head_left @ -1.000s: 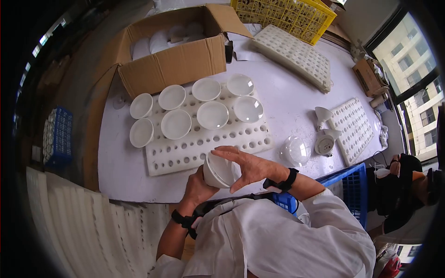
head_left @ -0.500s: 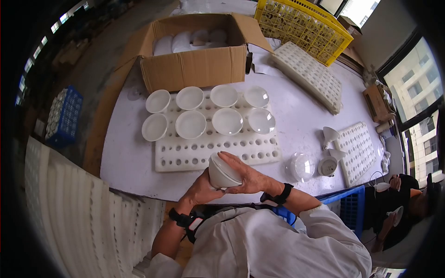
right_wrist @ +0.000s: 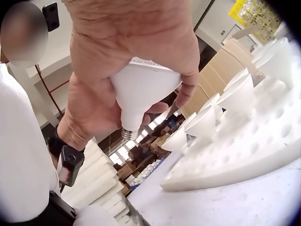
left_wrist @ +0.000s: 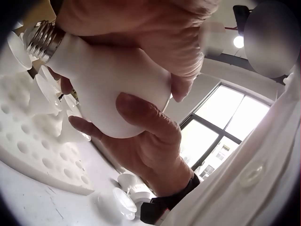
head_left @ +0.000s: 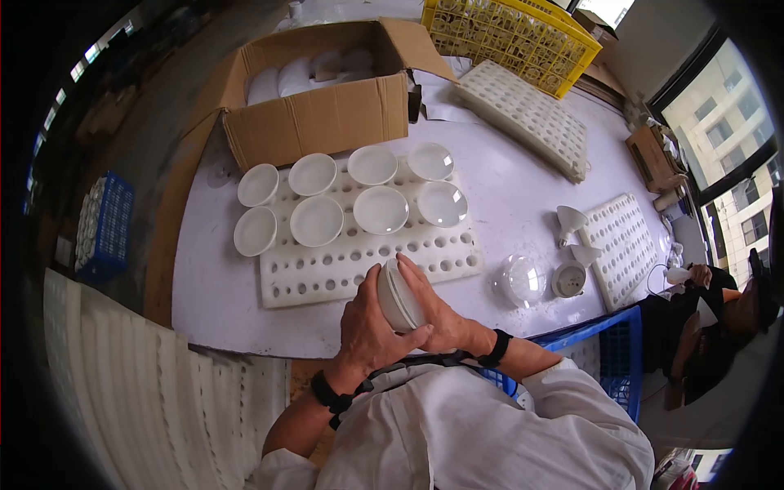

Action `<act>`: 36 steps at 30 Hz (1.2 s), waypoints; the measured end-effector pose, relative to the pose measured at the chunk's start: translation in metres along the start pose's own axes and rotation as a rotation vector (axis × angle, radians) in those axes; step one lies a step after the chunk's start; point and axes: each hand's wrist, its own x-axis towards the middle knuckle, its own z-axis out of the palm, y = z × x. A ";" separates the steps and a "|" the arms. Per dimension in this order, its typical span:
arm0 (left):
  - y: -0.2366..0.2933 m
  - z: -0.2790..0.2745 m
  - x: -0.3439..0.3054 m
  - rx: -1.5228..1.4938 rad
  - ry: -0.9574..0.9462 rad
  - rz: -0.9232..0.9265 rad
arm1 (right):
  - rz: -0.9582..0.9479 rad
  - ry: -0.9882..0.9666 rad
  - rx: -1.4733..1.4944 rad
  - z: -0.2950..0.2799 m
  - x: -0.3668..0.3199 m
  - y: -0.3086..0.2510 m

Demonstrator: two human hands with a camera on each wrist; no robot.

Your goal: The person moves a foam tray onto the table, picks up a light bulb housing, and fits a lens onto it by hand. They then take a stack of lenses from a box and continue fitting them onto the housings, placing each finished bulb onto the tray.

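Observation:
Both hands hold a white reflector light bulb [head_left: 398,300] over the table's near edge, in front of the foam board. My left hand [head_left: 367,331] grips it from the left, and my right hand [head_left: 441,317] wraps its other side. In the left wrist view the bulb [left_wrist: 103,84] shows its metal screw base, with the right thumb pressed on the white body. From the right wrist view the bulb [right_wrist: 141,92] hangs base down between the palms. A white foam board [head_left: 371,261] full of holes bears two rows of similar bulbs [head_left: 380,210], wide faces up.
Behind the board stands an open cardboard box [head_left: 318,118]. To the right are a clear dome cover [head_left: 523,282], loose bulbs [head_left: 570,224] and another foam board [head_left: 622,249]. A yellow crate [head_left: 514,41] stands at the back. Another person [head_left: 706,327] works at the right.
The right hand has come down from the bulb's rim to wrap its side. The left hand has moved up around it, and the bulb has turned more on edge. The head view has shifted.

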 end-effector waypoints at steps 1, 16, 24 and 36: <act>0.004 0.000 0.000 0.047 0.003 0.007 | 0.005 0.003 -0.002 0.001 -0.003 0.001; 0.001 0.006 0.009 -0.307 -0.121 0.009 | -0.001 0.077 -0.051 -0.009 -0.013 -0.006; -0.013 0.026 0.005 -0.389 -0.026 0.139 | -0.110 0.105 -0.151 -0.008 -0.018 0.005; -0.033 0.020 0.008 -0.870 -0.262 -0.171 | -0.228 -0.060 -0.346 -0.029 -0.015 0.008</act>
